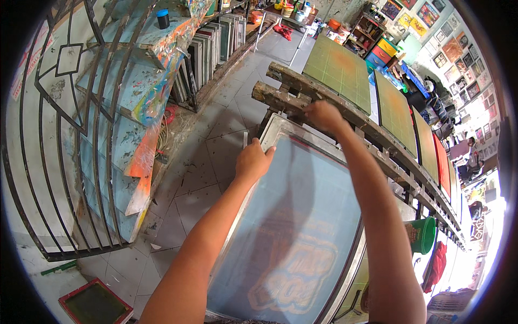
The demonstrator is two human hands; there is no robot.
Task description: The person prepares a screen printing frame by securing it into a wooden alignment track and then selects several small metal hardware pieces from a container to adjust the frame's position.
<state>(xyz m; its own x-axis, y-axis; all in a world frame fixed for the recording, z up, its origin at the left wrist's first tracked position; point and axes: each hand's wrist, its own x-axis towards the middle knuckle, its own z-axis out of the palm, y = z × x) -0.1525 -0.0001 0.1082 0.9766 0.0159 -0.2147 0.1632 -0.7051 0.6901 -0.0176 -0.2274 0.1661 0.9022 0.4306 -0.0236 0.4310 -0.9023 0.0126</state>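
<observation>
A large silk-screen frame (224, 245) with pale blue mesh lies in front of me, tilted across the view. A faint lettered design shows in the lower part of its mesh. My left hand (254, 162) is closed round the frame's left edge near the far corner, thumb on top. Beyond the frame's far end, my right hand (325, 116) is at the worn rail (280, 100), fingers curled down beside it. Whatever those fingers hold is hidden and slightly blurred.
Green printing boards (342, 73) line the rail's far side, going off right. A green bucket (421, 235) hangs at right. On the left are paint-splashed steps (140, 81) behind a metal railing (70, 251), stacked frames (216, 48) and a small red-rimmed screen (96, 305) on the floor.
</observation>
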